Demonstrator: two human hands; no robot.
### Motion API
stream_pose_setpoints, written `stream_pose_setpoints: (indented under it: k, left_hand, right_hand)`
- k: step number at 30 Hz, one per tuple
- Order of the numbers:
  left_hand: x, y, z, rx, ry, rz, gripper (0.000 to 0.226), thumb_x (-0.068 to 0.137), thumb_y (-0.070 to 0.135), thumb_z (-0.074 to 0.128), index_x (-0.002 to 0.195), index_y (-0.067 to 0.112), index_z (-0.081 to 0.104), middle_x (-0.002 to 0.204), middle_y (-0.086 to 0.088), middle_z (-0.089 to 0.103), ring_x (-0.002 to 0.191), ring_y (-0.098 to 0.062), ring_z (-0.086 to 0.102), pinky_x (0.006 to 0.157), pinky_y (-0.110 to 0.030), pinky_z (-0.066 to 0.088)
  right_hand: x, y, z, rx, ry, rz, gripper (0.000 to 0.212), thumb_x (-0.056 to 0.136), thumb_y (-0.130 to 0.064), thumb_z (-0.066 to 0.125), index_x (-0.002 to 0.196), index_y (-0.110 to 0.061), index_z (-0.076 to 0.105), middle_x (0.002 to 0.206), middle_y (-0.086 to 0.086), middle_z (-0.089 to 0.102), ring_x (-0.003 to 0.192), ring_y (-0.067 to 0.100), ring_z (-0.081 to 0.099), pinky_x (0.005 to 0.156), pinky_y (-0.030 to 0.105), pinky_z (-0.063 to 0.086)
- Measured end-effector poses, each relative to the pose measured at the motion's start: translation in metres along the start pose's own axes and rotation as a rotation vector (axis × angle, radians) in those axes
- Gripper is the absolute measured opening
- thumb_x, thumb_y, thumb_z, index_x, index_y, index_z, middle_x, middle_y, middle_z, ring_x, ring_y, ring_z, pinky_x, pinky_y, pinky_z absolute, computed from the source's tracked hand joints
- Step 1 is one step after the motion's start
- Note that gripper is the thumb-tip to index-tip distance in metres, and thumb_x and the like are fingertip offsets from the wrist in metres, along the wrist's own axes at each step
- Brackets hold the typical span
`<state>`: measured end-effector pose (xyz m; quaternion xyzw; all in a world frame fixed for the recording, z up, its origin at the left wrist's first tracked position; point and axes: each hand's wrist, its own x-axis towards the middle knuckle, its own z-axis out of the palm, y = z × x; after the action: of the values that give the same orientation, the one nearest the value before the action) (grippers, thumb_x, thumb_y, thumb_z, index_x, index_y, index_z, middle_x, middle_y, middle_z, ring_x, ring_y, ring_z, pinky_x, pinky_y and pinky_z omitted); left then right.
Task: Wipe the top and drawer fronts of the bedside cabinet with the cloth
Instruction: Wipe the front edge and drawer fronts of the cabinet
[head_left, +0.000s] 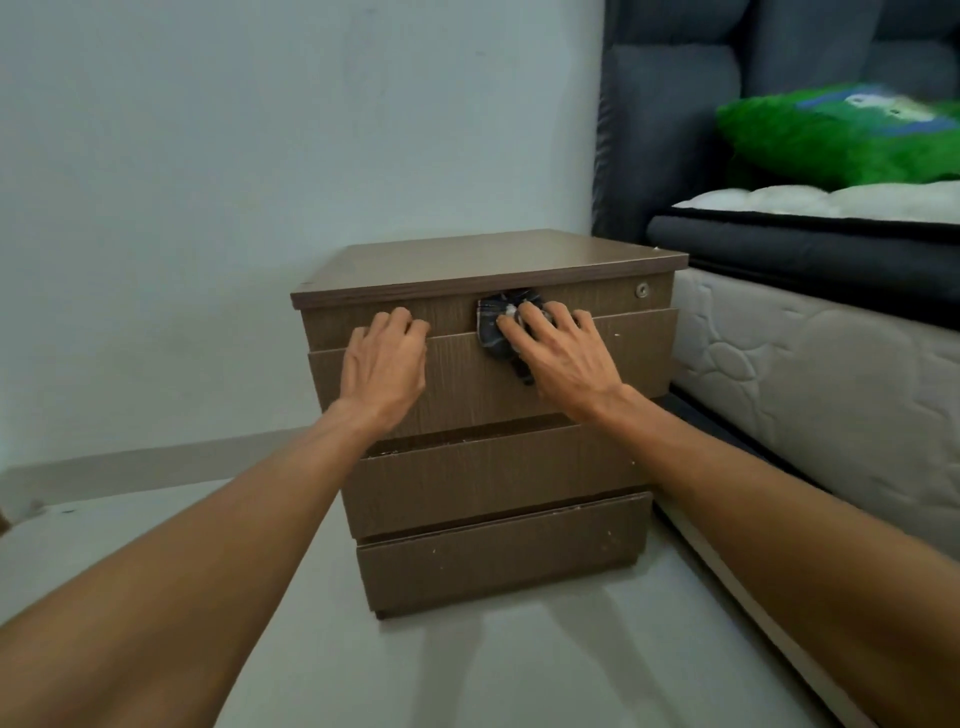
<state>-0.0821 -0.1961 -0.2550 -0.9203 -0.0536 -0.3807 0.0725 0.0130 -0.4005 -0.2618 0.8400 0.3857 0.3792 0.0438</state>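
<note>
The brown wooden bedside cabinet (488, 483) stands on the floor in front of me, with a flat top and three drawer fronts. My right hand (563, 353) presses a crumpled dark cloth (496, 330) against the upper edge of the top drawer front, just under the cabinet top. Most of the cloth is hidden under my fingers. My left hand (384, 364) rests on the left part of the same drawer front, fingers curled over its upper edge, with nothing in it.
A bed with a white mattress (810, 374) and a dark padded headboard (670, 130) stands close on the cabinet's right. A green plush pillow (841, 137) lies on the bed. A pale wall (260, 156) is behind, and grey floor (467, 670) lies in front.
</note>
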Motion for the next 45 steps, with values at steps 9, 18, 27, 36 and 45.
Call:
stream_pose_setpoints:
  k: [9, 18, 27, 36, 45]
  left_hand:
    - [0.021, 0.043, 0.015, -0.04, -0.045, 0.001, 0.03, 0.092, 0.01, 0.056, 0.121, 0.009, 0.058, 0.115, -0.011, 0.059, 0.101, -0.025, 0.055, 0.088, -0.04, 0.048]
    - [0.024, 0.045, 0.01, -0.013, -0.055, -0.009, 0.02, 0.091, 0.008, 0.057, 0.11, 0.008, 0.063, 0.105, -0.011, 0.062, 0.093, -0.027, 0.057, 0.077, -0.041, 0.049]
    - [0.024, 0.047, 0.009, -0.036, -0.056, -0.017, 0.02, 0.092, 0.009, 0.055, 0.111, 0.007, 0.062, 0.106, -0.012, 0.061, 0.095, -0.027, 0.057, 0.079, -0.041, 0.049]
    - [0.006, 0.01, -0.007, -0.023, -0.036, -0.064, 0.029, 0.096, 0.019, 0.051, 0.122, 0.013, 0.061, 0.115, -0.009, 0.061, 0.105, -0.027, 0.054, 0.087, -0.045, 0.047]
    - [-0.019, -0.077, -0.039, 0.054, -0.033, -0.149, 0.027, 0.092, 0.006, 0.053, 0.116, 0.01, 0.066, 0.109, -0.011, 0.063, 0.097, -0.031, 0.058, 0.077, -0.045, 0.051]
  right_hand:
    - [-0.046, 0.098, 0.006, -0.017, -0.088, 0.224, 0.061, 0.085, -0.019, 0.064, 0.14, -0.016, 0.036, 0.137, 0.016, 0.043, 0.118, 0.037, 0.044, 0.086, 0.048, 0.046]
    - [-0.075, 0.142, 0.01, 0.072, -0.136, 0.623, 0.046, 0.085, -0.012, 0.065, 0.127, -0.012, 0.046, 0.12, 0.016, 0.051, 0.102, 0.036, 0.052, 0.079, 0.046, 0.049]
    - [-0.065, 0.093, 0.005, 0.082, 0.127, 0.304, 0.056, 0.083, -0.009, 0.067, 0.135, -0.008, 0.045, 0.121, 0.021, 0.054, 0.097, 0.037, 0.056, 0.071, 0.044, 0.051]
    - [-0.036, 0.009, 0.009, 0.049, 0.16, -0.039, 0.066, 0.078, -0.019, 0.071, 0.138, -0.01, 0.044, 0.131, 0.024, 0.05, 0.109, 0.04, 0.053, 0.078, 0.05, 0.051]
    - [0.023, -0.091, 0.014, 0.044, 0.258, -0.323, 0.064, 0.082, -0.023, 0.061, 0.139, -0.014, 0.034, 0.135, 0.023, 0.049, 0.114, 0.039, 0.051, 0.087, 0.052, 0.048]
